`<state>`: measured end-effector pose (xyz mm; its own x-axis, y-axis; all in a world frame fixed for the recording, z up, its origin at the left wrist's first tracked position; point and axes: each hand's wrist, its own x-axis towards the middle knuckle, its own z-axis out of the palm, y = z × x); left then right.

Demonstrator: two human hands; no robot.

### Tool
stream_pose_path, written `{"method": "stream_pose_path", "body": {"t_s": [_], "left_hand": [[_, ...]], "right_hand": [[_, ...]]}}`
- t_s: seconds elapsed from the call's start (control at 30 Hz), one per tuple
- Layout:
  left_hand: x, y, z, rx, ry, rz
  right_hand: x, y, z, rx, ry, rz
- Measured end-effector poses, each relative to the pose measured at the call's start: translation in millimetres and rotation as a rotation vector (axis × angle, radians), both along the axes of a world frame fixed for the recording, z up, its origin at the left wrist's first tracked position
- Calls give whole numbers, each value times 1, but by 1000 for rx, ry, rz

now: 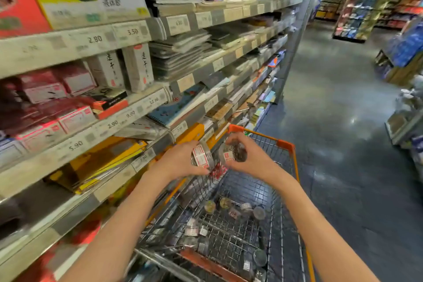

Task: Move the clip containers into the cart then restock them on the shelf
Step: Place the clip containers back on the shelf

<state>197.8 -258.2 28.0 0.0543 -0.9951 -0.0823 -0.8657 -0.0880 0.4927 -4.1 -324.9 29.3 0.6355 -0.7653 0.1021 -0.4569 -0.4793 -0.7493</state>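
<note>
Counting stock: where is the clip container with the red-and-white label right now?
In the head view, the left hand grips the clip container above the cart, beside the right hand.

The shelves run along the left, from nine o'clock up toward one o'clock. The cart stands just beside them at six o'clock, with small containers lying on its floor. Above the cart, at its far end, the left hand holds one container and the right hand another, side by side. The aisle floor lies at three o'clock.
</note>
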Motion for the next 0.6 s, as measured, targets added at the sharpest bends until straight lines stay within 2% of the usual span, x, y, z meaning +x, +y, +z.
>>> {"method": "stream_pose_path", "body": {"t_s": [0.27,0.6], "left_hand": [[26,94,63,-127,-92,169],[62,224,135,-323,-143,482]], "right_hand": [[41,59,61,-68,-91,224],[125,141,128,-193,-179,494]]}}
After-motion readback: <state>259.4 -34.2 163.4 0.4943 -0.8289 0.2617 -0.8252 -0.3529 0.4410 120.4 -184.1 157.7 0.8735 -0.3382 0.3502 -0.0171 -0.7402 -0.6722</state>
